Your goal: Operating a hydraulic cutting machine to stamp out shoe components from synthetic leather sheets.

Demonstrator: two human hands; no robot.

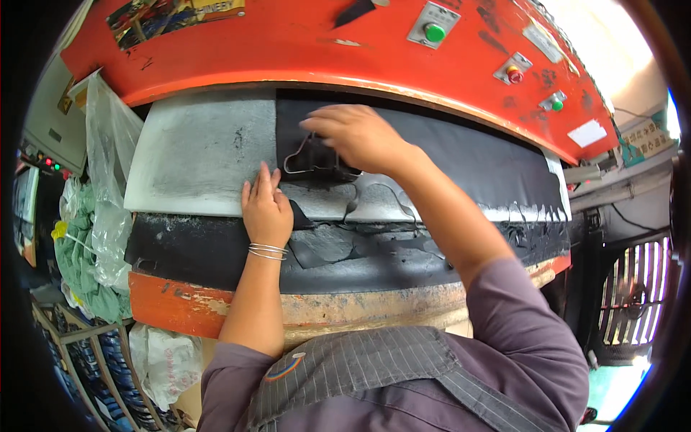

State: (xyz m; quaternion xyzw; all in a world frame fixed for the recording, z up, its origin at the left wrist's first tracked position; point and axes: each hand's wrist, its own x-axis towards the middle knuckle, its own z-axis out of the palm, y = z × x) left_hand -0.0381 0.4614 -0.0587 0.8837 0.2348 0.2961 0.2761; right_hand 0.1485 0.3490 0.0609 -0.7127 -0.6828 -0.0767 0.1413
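Note:
A dark metal cutting die (317, 160) with a curved outline stands on the pale cutting board (194, 155), at the left end of a black sheet (468, 147). My right hand (356, 137) comes over it from above, its fingers bent round the die's upper part and slightly blurred. My left hand (268, 210) lies at the board's front edge, just left of the die, with fingers stretched out and nothing in them. Beside that hand is a small black offcut (294, 216). Right of the die, a curved cut-out gap (378, 194) in the sheet shows the pale board.
Behind the board rises a red machine beam (288, 61) with a green button (434, 32) and a red button (514, 74). Black scraps (327, 248) lie along the front ledge. Clear plastic sheeting (111, 165) hangs at the left; a slatted fan (637, 295) stands at the right.

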